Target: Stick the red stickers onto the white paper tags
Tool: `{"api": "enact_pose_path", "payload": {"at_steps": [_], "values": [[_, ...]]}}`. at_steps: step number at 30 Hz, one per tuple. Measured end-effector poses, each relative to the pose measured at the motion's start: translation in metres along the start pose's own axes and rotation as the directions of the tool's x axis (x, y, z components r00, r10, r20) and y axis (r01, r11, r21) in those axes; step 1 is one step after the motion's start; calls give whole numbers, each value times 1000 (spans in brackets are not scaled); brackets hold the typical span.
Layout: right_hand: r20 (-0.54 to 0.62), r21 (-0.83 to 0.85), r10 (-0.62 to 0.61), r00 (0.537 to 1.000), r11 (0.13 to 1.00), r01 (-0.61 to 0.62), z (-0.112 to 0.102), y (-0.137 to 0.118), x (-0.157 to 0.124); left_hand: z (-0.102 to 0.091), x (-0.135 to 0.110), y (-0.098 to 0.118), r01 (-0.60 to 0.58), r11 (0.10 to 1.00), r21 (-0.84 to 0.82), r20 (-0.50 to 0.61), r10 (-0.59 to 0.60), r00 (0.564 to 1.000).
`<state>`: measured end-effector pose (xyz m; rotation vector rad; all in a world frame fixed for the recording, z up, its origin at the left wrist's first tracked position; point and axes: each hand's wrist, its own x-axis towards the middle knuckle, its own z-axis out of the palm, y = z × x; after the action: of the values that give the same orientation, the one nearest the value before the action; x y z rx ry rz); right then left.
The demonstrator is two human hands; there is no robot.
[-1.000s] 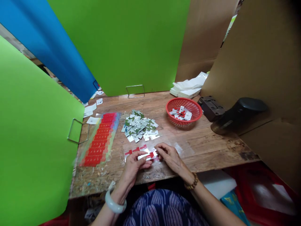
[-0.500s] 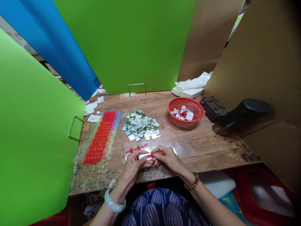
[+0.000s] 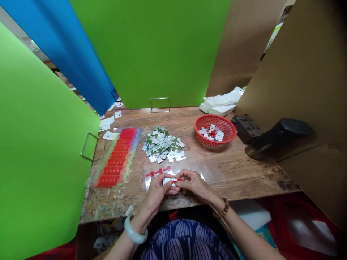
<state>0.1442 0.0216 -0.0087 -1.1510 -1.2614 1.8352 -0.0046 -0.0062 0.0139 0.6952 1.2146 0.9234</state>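
My left hand point(image 3: 157, 189) and my right hand point(image 3: 193, 184) meet at the near edge of the wooden table point(image 3: 244, 173). Both pinch a small white piece with a red sticker point(image 3: 171, 180) between their fingertips. Just beyond the fingers lies a clear strip with red stickers point(image 3: 157, 172). Farther back sits a heap of small white and green pieces point(image 3: 163, 144). A long sheet of red stickers point(image 3: 117, 156) lies to the left.
A red basket point(image 3: 225, 135) with a few finished pieces stands at the right rear. Behind it lies a stack of white bags point(image 3: 221, 103). A black device point(image 3: 273, 139) sits at the far right. Green boards and cardboard panels wall the table.
Both hands have drawn slightly toward the table edge, lifting the small piece off the clear strip. The camera tilted a little.
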Motion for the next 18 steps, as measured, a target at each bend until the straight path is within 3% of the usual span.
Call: {"api": "enact_pose_path", "payload": {"at_steps": [3, 5, 8, 10, 12, 14, 16, 18], "values": [[9, -74, -21, 1000, 997, 22, -9, -8, -2, -1, 3, -4, -45, 999, 11, 15, 45, 999], [-74, 3, -85, 994, 996, 85, -23, -18, -1, -4, 7, -8, -103, 994, 24, -13, 104, 995], [-319, 209, -242, 916, 925, 317, -47, -36, 5, -8, 13, -17, -152, 987, 50, -51, 155, 987], [-405, 205, -288, 868, 896, 393, -59, -43, 13, -9, 17, -23, -131, 990, 56, -53, 134, 989], [-392, 0, -321, 862, 937, 349, -65, -41, 23, -10, 19, -28, -102, 993, 59, -59, 106, 993], [-321, -349, -397, 860, 894, 283, -68, -33, 32, -10, 20, -31, -86, 995, 60, -71, 90, 993], [-212, -641, -490, 846, 723, 258, -69, -24, 41, -11, 21, -32, -78, 995, 60, -76, 83, 994], [-107, -784, -537, 837, 563, 262, -69, -16, 48, -13, 22, -33, -75, 995, 63, -74, 79, 994]]}}
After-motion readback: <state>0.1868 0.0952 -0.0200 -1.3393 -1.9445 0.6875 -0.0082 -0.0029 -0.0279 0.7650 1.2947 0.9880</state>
